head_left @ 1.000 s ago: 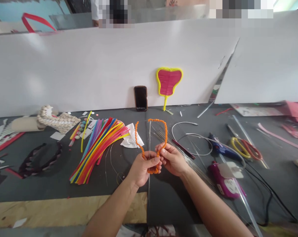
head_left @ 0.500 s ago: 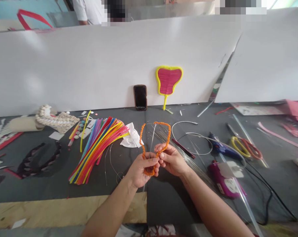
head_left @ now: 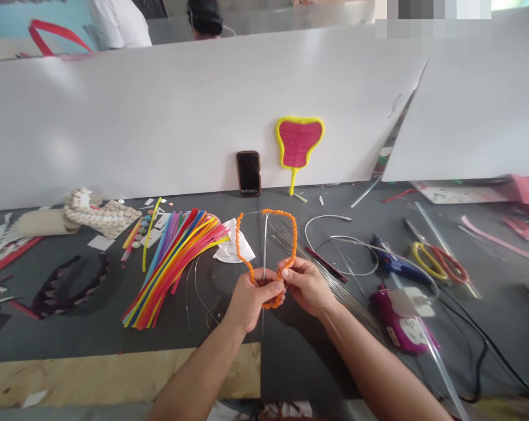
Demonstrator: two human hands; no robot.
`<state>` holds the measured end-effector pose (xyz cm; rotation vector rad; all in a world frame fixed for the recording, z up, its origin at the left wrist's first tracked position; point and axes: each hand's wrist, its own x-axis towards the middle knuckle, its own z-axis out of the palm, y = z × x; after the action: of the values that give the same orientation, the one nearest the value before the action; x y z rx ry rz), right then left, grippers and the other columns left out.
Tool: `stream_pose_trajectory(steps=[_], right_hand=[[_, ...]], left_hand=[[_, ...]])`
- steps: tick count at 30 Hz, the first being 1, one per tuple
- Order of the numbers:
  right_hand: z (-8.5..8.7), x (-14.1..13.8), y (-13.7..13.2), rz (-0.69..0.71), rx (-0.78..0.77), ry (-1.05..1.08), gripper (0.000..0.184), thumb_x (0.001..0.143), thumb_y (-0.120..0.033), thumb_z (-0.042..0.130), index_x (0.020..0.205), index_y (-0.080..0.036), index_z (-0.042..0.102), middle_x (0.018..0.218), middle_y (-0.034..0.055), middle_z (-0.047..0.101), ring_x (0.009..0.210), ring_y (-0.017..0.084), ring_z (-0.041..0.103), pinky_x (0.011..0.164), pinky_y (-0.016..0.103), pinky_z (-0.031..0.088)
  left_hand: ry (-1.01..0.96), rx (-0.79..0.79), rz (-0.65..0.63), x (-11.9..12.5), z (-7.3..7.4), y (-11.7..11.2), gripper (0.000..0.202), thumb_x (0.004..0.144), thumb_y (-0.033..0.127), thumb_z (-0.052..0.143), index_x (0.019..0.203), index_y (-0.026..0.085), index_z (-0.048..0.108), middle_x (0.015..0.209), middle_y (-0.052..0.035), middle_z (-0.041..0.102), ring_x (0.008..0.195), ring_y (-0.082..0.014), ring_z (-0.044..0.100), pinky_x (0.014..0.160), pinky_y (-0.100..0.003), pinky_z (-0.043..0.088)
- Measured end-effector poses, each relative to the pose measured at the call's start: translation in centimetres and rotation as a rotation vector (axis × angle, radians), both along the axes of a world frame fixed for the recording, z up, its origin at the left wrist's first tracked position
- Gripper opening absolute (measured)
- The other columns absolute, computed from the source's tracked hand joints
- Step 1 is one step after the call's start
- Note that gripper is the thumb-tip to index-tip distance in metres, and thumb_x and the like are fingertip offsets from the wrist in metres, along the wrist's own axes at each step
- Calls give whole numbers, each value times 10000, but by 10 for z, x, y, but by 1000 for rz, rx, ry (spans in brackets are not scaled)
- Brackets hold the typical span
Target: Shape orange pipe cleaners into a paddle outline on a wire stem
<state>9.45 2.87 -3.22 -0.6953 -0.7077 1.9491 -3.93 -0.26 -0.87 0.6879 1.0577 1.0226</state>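
Both hands hold an orange twisted loop [head_left: 293,235] upright above the dark table [head_left: 93,327]. My left hand [head_left: 251,298] pinches the loop's bottom left part, fingers closed around it and around a thin metal wire [head_left: 265,245] that runs up through the loop's middle. My right hand [head_left: 306,285] pinches the loop's lower right side, thumb and forefinger pressed together. A fan of coloured straws [head_left: 176,257] lies to the left of my hands. A spread of thin wires [head_left: 334,280] lies under my right hand.
A pink-and-yellow woven fan [head_left: 299,143] and a phone [head_left: 249,173] lean on the white board behind. Scissors [head_left: 435,262], a blue glue gun [head_left: 393,263] and a purple glue gun [head_left: 398,321] lie at the right. A shell-like braid [head_left: 97,213] and a dark headband [head_left: 66,286] lie left. People stand beyond the board.
The orange loop swung slightly right and then back left, now standing taller and more upright. Both hands kept their grip and barely moved.
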Motion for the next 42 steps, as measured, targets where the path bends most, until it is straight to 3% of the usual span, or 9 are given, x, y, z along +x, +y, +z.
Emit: stream_pose_trajectory(steps=[7,13,20,23,26,30,37,42], right_hand=[[4,-1,-2,-97,-41,-37,174,620,-241,800,679,-151,662,600,-22,594,528,91,523,502,228,467],[4,-1,-2,-89,15,-48,183,648,-263,780,645,-153,634,604,-18,590,518,100,527,524,250,461],[5,-2,-4,-53,46,-63,192,731,-327,714,814,-167,650,653,-17,586,549,105,526,537,252,453],[5,2,-1,-88,68,-126,190,736,-336,710,796,-165,653,621,-24,565,536,88,495,520,219,420],[7,7,4,-130,30,-120,199,721,-338,722,765,-156,654,659,-12,584,487,53,419,454,182,355],[9,10,8,-124,-13,-57,199,698,-320,742,745,-148,653,733,27,639,479,37,390,410,157,309],[6,5,7,-87,-63,-58,188,694,-281,750,772,-140,652,754,50,678,463,29,423,391,134,340],[5,5,7,-36,-140,11,174,693,-245,756,768,-135,645,735,43,674,424,5,418,337,86,313]], left_hand=[[192,147,46,1,-4,2,179,666,288,728,693,132,643,575,-9,623,539,-119,561,544,-233,449],[330,201,64,3,-2,2,168,676,301,717,667,144,660,534,2,611,487,-104,528,495,-209,418],[153,58,69,5,-5,4,242,636,333,754,723,131,652,586,-8,631,551,-127,588,562,-252,496],[112,61,33,1,-5,6,288,646,336,754,817,130,648,671,-19,647,625,-136,606,620,-263,507],[49,114,134,-10,-5,11,307,704,385,704,886,149,635,768,-28,651,713,-140,609,668,-258,499],[-113,107,220,-26,-4,17,254,737,383,672,848,156,642,807,-27,631,739,-139,589,635,-248,488],[-242,66,131,-31,-3,17,200,720,305,712,818,163,610,805,-20,638,687,-100,573,604,-201,458],[-286,22,141,-32,-3,17,188,727,276,714,803,141,608,753,-11,618,554,-42,499,449,-125,385]])
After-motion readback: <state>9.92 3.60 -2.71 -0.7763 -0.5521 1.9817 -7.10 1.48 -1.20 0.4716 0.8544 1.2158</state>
